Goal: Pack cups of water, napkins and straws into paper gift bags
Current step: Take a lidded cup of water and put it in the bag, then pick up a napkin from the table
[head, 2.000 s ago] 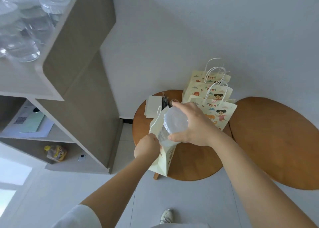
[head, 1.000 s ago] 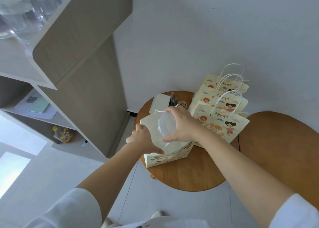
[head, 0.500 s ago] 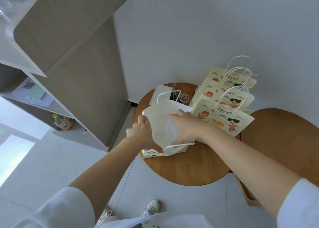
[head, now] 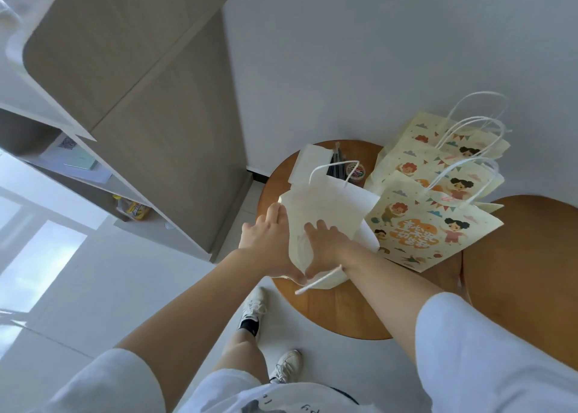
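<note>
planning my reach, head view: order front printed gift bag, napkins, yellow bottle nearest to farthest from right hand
From the right hand:
1. front printed gift bag, just right
2. napkins, behind, on table
3. yellow bottle, far left, low shelf

A round wooden table (head: pixel 337 315) carries an open paper bag (head: pixel 331 206) near its left edge. Behind the bag lies a white stack of napkins (head: pixel 308 165), with a dark bundle of straws (head: pixel 336 167) and a small round roll (head: pixel 355 171) just beside it. To the bag's right, three printed gift bags (head: pixel 431 225) stand overlapping.
</note>
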A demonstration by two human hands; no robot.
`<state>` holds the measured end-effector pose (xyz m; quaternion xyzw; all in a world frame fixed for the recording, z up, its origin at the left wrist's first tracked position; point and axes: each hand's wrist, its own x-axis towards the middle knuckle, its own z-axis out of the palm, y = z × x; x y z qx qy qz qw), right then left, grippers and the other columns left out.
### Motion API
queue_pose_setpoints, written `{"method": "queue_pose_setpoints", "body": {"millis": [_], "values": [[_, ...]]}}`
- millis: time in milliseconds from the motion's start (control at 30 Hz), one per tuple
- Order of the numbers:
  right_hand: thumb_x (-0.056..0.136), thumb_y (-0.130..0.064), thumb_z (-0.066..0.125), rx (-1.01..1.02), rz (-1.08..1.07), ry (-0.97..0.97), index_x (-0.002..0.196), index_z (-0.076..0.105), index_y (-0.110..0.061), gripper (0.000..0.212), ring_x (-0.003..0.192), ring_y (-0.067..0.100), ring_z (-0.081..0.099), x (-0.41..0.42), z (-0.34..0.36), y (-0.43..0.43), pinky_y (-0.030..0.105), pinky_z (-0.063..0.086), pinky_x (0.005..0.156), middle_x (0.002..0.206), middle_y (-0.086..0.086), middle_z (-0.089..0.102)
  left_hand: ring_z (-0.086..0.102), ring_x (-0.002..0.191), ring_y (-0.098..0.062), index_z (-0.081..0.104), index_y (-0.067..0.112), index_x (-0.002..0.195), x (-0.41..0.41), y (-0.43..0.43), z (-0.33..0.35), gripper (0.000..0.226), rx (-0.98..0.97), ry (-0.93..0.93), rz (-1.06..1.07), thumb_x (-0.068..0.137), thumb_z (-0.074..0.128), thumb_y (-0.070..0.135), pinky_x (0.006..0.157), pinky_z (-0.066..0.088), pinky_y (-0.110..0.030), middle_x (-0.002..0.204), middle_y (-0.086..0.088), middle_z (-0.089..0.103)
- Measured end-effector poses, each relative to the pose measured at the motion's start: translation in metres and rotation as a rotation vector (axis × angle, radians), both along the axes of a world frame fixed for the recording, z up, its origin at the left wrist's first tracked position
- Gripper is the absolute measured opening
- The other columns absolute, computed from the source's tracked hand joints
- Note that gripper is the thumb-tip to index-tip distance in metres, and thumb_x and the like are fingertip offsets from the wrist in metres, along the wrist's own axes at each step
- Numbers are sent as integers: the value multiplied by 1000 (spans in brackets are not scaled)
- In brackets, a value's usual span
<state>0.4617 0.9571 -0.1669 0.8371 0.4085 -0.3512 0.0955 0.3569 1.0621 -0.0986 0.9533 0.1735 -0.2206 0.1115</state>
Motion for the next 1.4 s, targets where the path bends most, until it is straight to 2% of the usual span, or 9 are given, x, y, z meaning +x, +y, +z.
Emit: {"method": "queue_pose_setpoints", "body": {"millis": [100,500,667,800,900,1033,1200,1300,1400], "values": [[61,-45,83,-42,10,-17,137,18,-15,104,117,41,43,10,-12,11,49,43,96,130,13,32,33,129,-23,1,14,150,4,7,-3,134,6,-11,-42,54,71,76,99,36,-37,149,-5,10],[62,-57,78,-62,-108,-84,138,20,-13,105,112,36,47,7,-39,11,42,47,91,127,13,36,35,127,-20,-2,9,149,10,17,-6,137,-100,-39,-53,54,73,74,106,32,-37,148,-8,6],[79,-53,64,-29,-189,-18,146,9,-16,94,120,36,42,7,-21,11,43,42,94,136,14,30,34,131,-23,-1,5,148,8,17,-5,141,-111,-8,-1,51,73,74,106,34,-39,150,-7,6],[94,-35,47,200,-247,-62,133,38,-11,46,112,28,51,3,18,7,38,45,91,126,8,48,32,132,-23,9,9,148,8,17,-2,122,-165,-17,95,62,74,65,106,36,-39,147,-6,14],[95,-21,43,405,-323,-128,95,56,-11,16,84,23,58,1,53,-4,29,45,67,91,4,61,40,127,-25,26,6,142,13,22,0,87,-249,-79,204,78,70,45,103,41,-39,147,-7,22],[93,-15,44,642,-484,-241,84,57,-9,17,64,19,53,9,91,-22,28,36,52,74,4,59,56,110,-22,51,13,130,26,33,5,43,-345,-277,394,89,56,25,88,48,-31,134,-5,51],[93,-9,42,867,-712,-264,88,57,-6,16,53,15,43,43,108,-23,29,34,51,68,3,54,58,87,-21,64,15,105,55,50,11,24,-435,-438,602,90,45,19,76,47,-30,101,-3,67],[94,-9,40,852,-774,-241,92,59,-4,19,60,18,48,80,100,-8,30,39,57,77,7,59,60,82,-23,65,9,93,87,63,0,22,-437,-433,581,91,45,18,73,48,-32,93,-6,69],[94,-8,36,675,-761,-162,89,56,-2,21,66,19,49,118,79,12,29,37,56,84,8,59,62,84,-21,66,13,91,124,76,-19,19,-444,-356,511,91,47,19,73,52,-34,91,-1,67]]}}
